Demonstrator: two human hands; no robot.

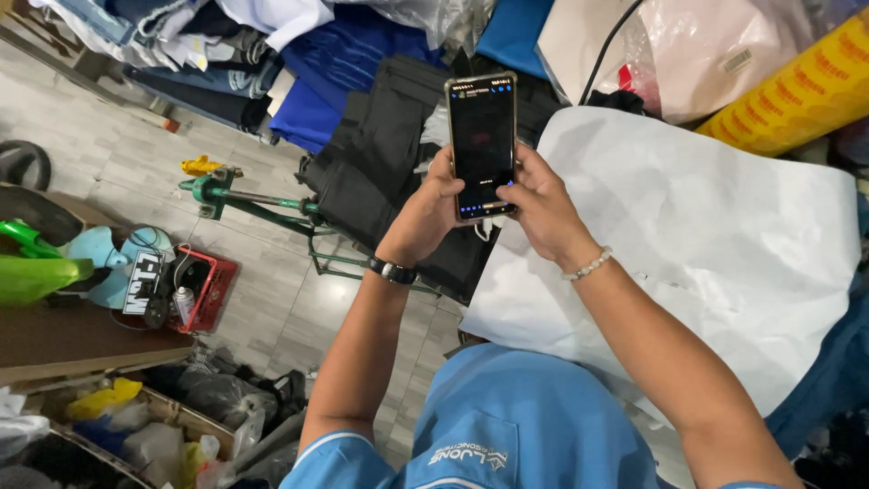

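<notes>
I hold a black smartphone (482, 143) upright in both hands, its dark screen facing me. My left hand (428, 215) grips its left edge and lower back; a dark watch sits on that wrist. My right hand (541, 206) cups the lower right side, thumb on the bottom of the screen, with a white bead bracelet on the wrist. A short white cable end hangs below the phone. Under my hands lie a stack of folded black cloth (380, 163) and a large white sheet (706, 235).
Blue fabric (335, 63) and folded jeans (208, 54) are piled at the top. A yellow roll (797, 91) lies top right beside plastic bags (715, 45). A green metal frame (262, 204) stands on the tiled floor. A red crate (206, 290) and a cluttered box (136, 426) sit left.
</notes>
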